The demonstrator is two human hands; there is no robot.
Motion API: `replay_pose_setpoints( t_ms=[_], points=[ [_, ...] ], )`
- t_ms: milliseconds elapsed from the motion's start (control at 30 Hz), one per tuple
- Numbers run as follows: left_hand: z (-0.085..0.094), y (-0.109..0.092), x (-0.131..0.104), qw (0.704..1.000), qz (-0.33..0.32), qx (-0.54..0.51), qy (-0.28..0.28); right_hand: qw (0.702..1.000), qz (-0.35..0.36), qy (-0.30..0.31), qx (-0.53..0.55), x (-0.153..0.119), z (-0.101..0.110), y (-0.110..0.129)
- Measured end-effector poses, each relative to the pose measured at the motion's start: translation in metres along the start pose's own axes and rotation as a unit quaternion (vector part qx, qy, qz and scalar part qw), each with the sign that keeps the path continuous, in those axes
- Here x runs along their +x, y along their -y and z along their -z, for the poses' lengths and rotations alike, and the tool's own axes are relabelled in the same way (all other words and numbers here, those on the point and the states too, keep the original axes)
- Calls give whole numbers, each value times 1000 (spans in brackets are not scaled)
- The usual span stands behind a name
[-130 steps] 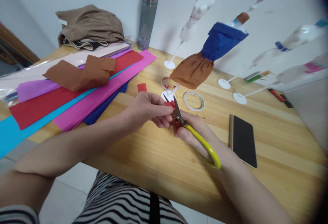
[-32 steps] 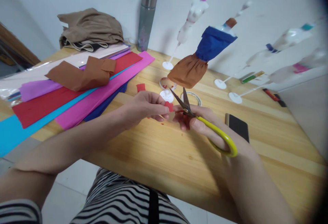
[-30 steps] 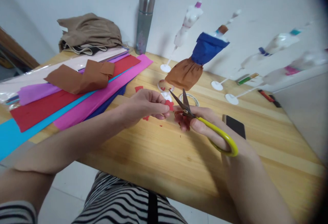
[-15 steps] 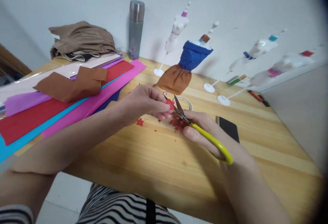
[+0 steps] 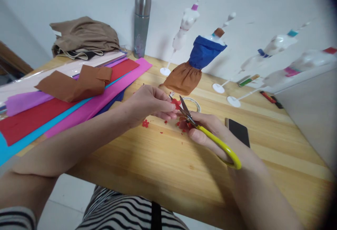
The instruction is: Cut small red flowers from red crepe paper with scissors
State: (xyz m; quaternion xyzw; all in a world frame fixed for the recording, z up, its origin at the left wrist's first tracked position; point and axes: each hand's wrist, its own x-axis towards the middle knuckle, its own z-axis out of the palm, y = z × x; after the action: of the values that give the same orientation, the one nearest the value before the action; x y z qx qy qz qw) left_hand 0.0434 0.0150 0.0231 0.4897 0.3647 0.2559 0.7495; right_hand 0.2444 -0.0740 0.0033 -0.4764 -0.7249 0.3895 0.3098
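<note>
Between the thumb and fingers of my left hand (image 5: 151, 103) is pinched a small red paper flower (image 5: 176, 103). My right hand (image 5: 210, 132) grips yellow-handled scissors (image 5: 218, 144). Their blades are parted, right beside the flower's edge. A second red flower (image 5: 145, 123) lies flat on the wooden table (image 5: 158, 163), below my left hand. Several tiny red scraps (image 5: 166, 122) are scattered under both hands. Just behind the blades lies a roll of tape (image 5: 196, 103), partly hidden.
Coloured paper strips (image 5: 86, 116) and a brown piece (image 5: 76, 84) cover the left side, with folded cloth (image 5: 86, 35) behind. A flask (image 5: 142, 26), a blue-and-brown dressed mannequin (image 5: 205, 53) and other white mannequins (image 5: 281, 44) line the wall. A phone (image 5: 238, 132) lies right.
The view has shifted slightly, so the items at the back appear higher and further right. Both hands keep their holds; the flower has turned a little beside the parted blades.
</note>
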Motion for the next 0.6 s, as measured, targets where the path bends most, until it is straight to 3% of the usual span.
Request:
replay_pose_setpoints(
  t_ms=[600],
  points=[
    [2, -5, -4, 998, 55, 24, 21, 1000, -26, 7, -13, 2, -4, 7]
  ],
)
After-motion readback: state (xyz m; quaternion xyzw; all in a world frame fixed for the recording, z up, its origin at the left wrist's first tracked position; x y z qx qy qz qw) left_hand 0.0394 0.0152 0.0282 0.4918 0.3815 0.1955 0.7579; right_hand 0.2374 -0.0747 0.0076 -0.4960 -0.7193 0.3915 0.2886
